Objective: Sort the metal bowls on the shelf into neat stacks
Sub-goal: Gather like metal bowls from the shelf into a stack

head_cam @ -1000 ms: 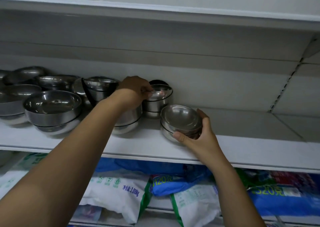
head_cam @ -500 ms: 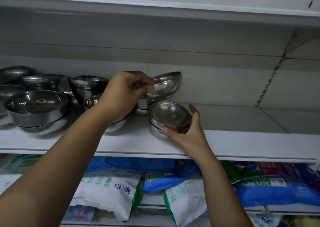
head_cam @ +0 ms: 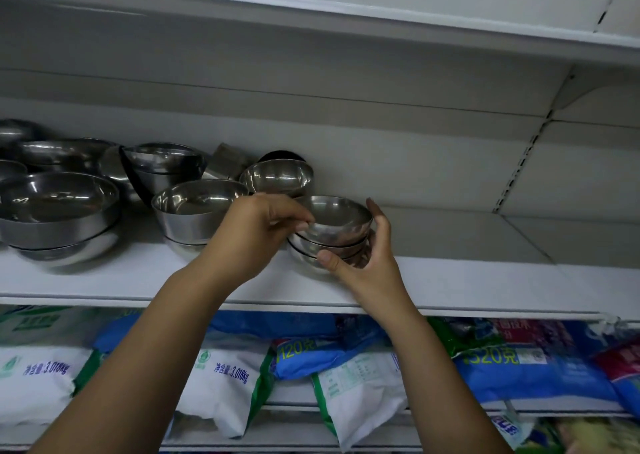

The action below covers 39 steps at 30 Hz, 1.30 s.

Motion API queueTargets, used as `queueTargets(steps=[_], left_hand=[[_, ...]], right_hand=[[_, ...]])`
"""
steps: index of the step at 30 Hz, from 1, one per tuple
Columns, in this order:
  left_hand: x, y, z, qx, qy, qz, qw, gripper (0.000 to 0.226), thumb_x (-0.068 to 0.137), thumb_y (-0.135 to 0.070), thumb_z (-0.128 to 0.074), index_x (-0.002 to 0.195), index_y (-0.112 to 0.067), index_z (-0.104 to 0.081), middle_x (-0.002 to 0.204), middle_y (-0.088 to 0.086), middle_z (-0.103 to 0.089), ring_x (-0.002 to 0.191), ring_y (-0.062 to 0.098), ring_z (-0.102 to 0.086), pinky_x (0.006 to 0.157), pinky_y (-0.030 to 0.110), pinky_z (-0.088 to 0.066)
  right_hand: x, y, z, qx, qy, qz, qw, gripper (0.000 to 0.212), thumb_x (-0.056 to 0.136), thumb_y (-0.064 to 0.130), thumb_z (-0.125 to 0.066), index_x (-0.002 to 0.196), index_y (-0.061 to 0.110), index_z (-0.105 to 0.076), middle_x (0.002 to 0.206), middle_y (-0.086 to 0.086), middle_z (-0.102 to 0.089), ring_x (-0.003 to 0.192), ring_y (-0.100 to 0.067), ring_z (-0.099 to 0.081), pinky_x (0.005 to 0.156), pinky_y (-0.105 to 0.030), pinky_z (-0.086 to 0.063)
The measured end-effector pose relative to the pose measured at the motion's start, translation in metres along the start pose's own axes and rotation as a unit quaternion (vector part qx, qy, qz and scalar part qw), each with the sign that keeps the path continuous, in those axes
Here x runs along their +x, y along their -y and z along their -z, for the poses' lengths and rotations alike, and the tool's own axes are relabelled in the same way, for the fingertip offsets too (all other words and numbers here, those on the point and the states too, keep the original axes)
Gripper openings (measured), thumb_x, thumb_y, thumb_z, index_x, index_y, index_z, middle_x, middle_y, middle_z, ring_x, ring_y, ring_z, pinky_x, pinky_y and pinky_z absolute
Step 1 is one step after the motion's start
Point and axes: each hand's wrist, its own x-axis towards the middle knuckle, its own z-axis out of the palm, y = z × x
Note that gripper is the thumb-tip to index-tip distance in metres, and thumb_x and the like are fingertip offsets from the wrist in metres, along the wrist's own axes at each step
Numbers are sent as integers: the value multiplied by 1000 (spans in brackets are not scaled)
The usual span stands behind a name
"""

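Left hand: the left hand [head_cam: 256, 234] reaches over the shelf edge and pinches the left rim of the top bowl [head_cam: 341, 220] between thumb and fingertips.
Right hand: the right hand [head_cam: 367, 263] cups the small stack [head_cam: 320, 251], thumb on its front, fingers curved round its right side and back.
Top bowl: a small metal bowl, upright, nested on the small stack between the two hands.
Small stack: low, shiny bowls standing on the shelf [head_cam: 467, 280] near its front edge, right of all the other bowls.
Medium bowls [head_cam: 197, 211]: two stacked, just left of the left hand.
Single bowl [head_cam: 277, 176]: upright, behind the hands, near the back wall.
Tilted bowls [head_cam: 162, 163]: several leaning together at the back.
Large bowls [head_cam: 55, 208]: a wide stack at the far left, with more bowls behind it.
Bags [head_cam: 228, 384]: white and blue printed packs lying on the lower shelf, beneath the forearms.
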Motion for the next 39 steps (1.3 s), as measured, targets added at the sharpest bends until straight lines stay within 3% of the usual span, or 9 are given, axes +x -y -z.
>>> queueTargets(steps=[5, 8, 13, 16, 22, 25, 29, 33, 39], left_hand=[[-5, 1, -2, -63, -23, 45, 997, 23, 89, 1, -69, 104, -14, -78, 99, -4, -75, 98, 3, -67, 86, 10, -49], [-1, -3, 6, -84, -59, 83, 991, 24, 91, -4, -69, 104, -24, -75, 92, -13, -73, 88, 0, -68, 79, 11, -51], [17, -5, 33, -31, -84, 125, 988, 13, 92, -15, -70, 103, -15, -78, 89, -10, -72, 83, 0, -65, 81, 18, -50], [42, 13, 45, 16, -43, 142, 989, 12, 91, -16, -71, 102, -16, -77, 95, -1, -74, 84, 8, -66, 80, 19, -49], [87, 60, 44, 137, 66, 186, 971, 31, 95, -28, -67, 122, -14, -69, 122, 4, -70, 113, 20, -62, 91, 22, -37], [104, 77, 36, 147, 99, 179, 968, 43, 94, -26, -70, 132, -9, -62, 133, 10, -63, 124, 26, -57, 102, 28, -39], [124, 90, 25, 113, 146, 202, 962, 60, 93, -15, -71, 147, -8, -46, 146, 14, -52, 133, 27, -51, 109, 30, -37], [139, 97, 14, 157, 156, 186, 957, 49, 96, -18, -66, 141, -4, -54, 145, 17, -54, 136, 31, -48, 112, 30, -32], [146, 106, 8, 125, 120, 177, 969, 26, 95, -15, -68, 114, 1, -73, 119, 20, -69, 114, 32, -62, 92, 26, -41]], right_hand=[[-3, 1, -3, -9, -16, -3, 1000, 99, 63, 55, -89, 141, 58, -28, 140, 16, -56, 126, -4, -59, 109, -35, -49], [-3, 1, -5, -9, -16, -11, 1000, 102, 63, 53, -90, 140, 59, -23, 141, 19, -52, 127, -1, -57, 109, -28, -47], [-1, 1, -13, -18, -36, -11, 999, 117, 64, 44, -94, 150, 47, -15, 146, 16, -48, 130, 4, -52, 107, -18, -44], [-1, 2, -16, -27, -59, -11, 998, 118, 58, 53, -94, 149, 49, -18, 145, 17, -50, 129, 1, -53, 108, -24, -45], [-5, 4, -21, -55, -82, -15, 995, 116, 52, 66, -90, 145, 54, -21, 143, 17, -53, 128, -6, -55, 109, -37, -49], [-5, 5, -20, -65, -85, -16, 994, 113, 53, 66, -90, 143, 55, -22, 143, 17, -53, 127, -6, -56, 108, -36, -49], [-5, 8, -17, -73, -84, -16, 994, 100, 55, 61, -92, 124, 73, -21, 137, 21, -54, 123, -3, -57, 102, -26, -50], [-5, 7, -16, -80, -88, -15, 993, 100, 54, 63, -91, 126, 70, -23, 136, 22, -55, 122, -3, -58, 100, -26, -50], [-5, 7, -17, -97, -91, -9, 991, 100, 56, 65, -89, 133, 61, -26, 138, 22, -53, 123, -2, -56, 100, -27, -51]])
